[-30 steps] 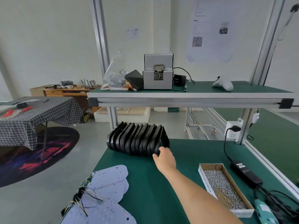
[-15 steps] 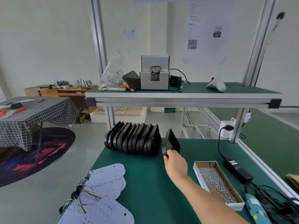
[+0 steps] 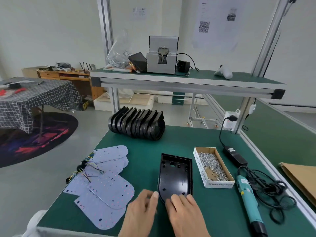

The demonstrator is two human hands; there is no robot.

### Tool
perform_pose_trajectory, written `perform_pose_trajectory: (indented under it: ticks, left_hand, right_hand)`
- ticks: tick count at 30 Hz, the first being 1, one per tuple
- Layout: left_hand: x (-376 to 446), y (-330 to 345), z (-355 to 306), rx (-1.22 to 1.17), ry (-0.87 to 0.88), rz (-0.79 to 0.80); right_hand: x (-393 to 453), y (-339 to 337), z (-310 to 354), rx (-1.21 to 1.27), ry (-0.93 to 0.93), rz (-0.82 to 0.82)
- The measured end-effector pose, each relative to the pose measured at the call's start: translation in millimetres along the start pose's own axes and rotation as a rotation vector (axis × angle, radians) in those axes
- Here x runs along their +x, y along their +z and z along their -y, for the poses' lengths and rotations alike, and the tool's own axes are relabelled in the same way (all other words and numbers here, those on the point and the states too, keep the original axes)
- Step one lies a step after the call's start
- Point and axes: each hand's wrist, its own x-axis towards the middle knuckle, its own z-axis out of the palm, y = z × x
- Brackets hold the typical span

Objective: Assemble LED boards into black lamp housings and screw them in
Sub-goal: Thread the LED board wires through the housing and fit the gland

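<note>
One black lamp housing (image 3: 175, 175) lies open side up on the green bench, in front of me. My right hand (image 3: 183, 212) rests its fingertips on the housing's rounded near edge. My left hand (image 3: 142, 211) is beside it on the left, fingers relaxed, one fingertip touching the housing's left rim. A row of several more black housings (image 3: 136, 125) stands on edge at the back of the bench. Several pale LED boards (image 3: 106, 185) with thin coloured wires lie overlapping on the left.
A cardboard box of screws (image 3: 212, 165) sits right of the housing. A teal electric screwdriver (image 3: 248, 197) with its tangled black cable and power adapter (image 3: 235, 156) lies further right. A raised shelf (image 3: 186, 79) holds a grey screw feeder (image 3: 162, 57). The bench's left edge drops to the floor.
The right hand pulled one housing from the end of the row and laid it flat near me. The left hand has come into view beside it.
</note>
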Motion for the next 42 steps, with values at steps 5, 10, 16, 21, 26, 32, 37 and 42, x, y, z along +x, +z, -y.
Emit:
perform_pose_trajectory:
  ticks: [5,10,16,21,26,32,37,42]
  left_hand:
    - [20,0,-12,0.12,-0.023,0.049]
    - [17,-3,-11,0.122,-0.047,0.028]
    - [14,-51,-3,0.168,0.024,-0.181]
    - [22,-102,28,0.355,0.043,-0.327]
    - [19,-108,62,0.665,0.012,-0.246]
    - [12,-95,81,0.617,0.135,-0.213]
    - [15,-97,94,0.504,0.207,-0.309]
    - [23,-117,99,0.507,0.263,-0.458]
  right_hand:
    - [-10,-5,3,0.029,-0.057,0.003]
    - [-12,-8,-6,0.104,-0.033,0.087]
    - [-20,-11,-9,0.334,0.035,0.059]
    - [17,-16,16,0.514,0.112,0.031]
    - [79,3,57,0.656,0.147,0.358]
    - [146,57,93,0.712,0.252,0.634]
    - [176,85,120,0.744,0.225,0.658]
    - [201,97,156,0.786,0.183,0.656]
